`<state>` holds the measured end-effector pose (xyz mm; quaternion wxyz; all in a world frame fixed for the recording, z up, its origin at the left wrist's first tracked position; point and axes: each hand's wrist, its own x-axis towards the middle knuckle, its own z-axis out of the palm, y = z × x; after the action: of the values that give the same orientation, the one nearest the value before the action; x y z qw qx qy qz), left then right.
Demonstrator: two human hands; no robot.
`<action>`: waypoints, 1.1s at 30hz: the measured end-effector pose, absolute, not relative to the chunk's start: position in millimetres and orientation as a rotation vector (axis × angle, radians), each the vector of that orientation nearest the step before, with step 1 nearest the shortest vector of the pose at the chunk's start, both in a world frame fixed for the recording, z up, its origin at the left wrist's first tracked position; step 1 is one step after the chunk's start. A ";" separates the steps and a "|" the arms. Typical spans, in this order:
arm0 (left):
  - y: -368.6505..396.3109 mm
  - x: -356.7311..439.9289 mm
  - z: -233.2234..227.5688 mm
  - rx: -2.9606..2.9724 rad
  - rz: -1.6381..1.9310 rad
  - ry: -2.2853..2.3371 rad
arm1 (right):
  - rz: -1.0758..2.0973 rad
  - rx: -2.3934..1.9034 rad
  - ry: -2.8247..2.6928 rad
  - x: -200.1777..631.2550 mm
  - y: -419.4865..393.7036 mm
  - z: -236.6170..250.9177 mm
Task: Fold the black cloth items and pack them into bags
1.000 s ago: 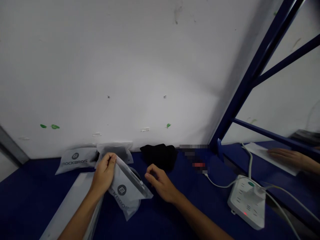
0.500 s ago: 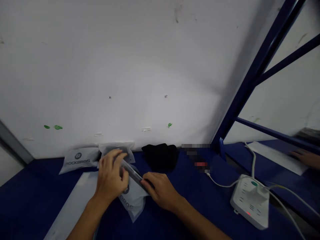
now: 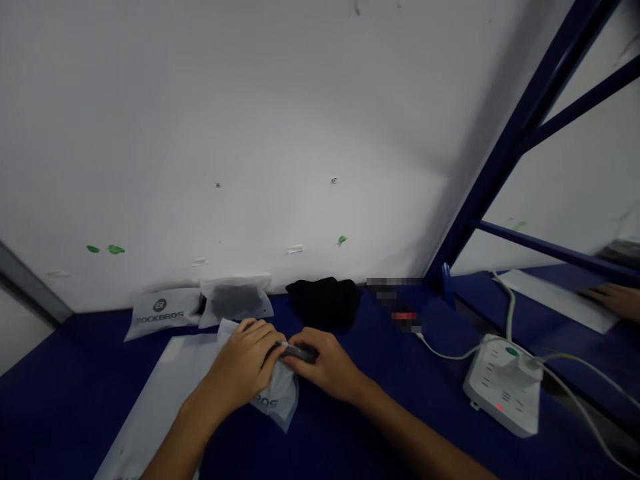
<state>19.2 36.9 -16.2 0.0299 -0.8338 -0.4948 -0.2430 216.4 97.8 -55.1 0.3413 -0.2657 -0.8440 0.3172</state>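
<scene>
My left hand (image 3: 250, 360) is closed, its fingers bent over one end of a narrow dark grey bundle (image 3: 300, 353). From the other side my right hand (image 3: 327, 370) pinches the same bundle, thumb in front and fingers behind. What the bundle is made of cannot be told, and its left part is hidden by my fingers. Directly under the hands lies a frosted plastic bag (image 3: 280, 400) with dark printed letters, partly covered by my left hand. Whether the bundle is inside this bag or on top of it is unclear.
Against the wall rest a printed frosted bag (image 3: 165, 315), another bag with dark contents (image 3: 235, 300) and a black cloth (image 3: 325, 303). A white board (image 3: 155, 400) lies left, a power strip (image 3: 505, 387) with cables right. Another person's hand (image 3: 615, 300) is at far right.
My hands have come closer together, with my left hand lower and turned over the item. The long flat strip seen between them now shows as a short dark bundle. The view has shifted slightly.
</scene>
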 end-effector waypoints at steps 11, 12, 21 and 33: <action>42.1 25.8 -27.9 -2.486 -0.666 -1.485 | 0.793 -0.695 -2.050 214.2 100.7 -64.0; 41.7 25.9 -26.8 -2.505 -0.699 -1.482 | 0.784 -0.678 -2.046 214.3 100.3 -64.2; 35.9 23.2 -12.5 -2.682 -0.910 -1.562 | 0.744 -0.601 -2.086 217.7 93.9 -53.4; 43.0 18.5 -24.3 -2.685 -1.036 -1.426 | 0.963 -0.683 -1.863 213.3 93.6 -57.9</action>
<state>18.5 43.0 -24.3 -0.0350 -0.8355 -0.4437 -0.3224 213.3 93.6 -57.9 0.4513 -0.2764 -0.7537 0.3896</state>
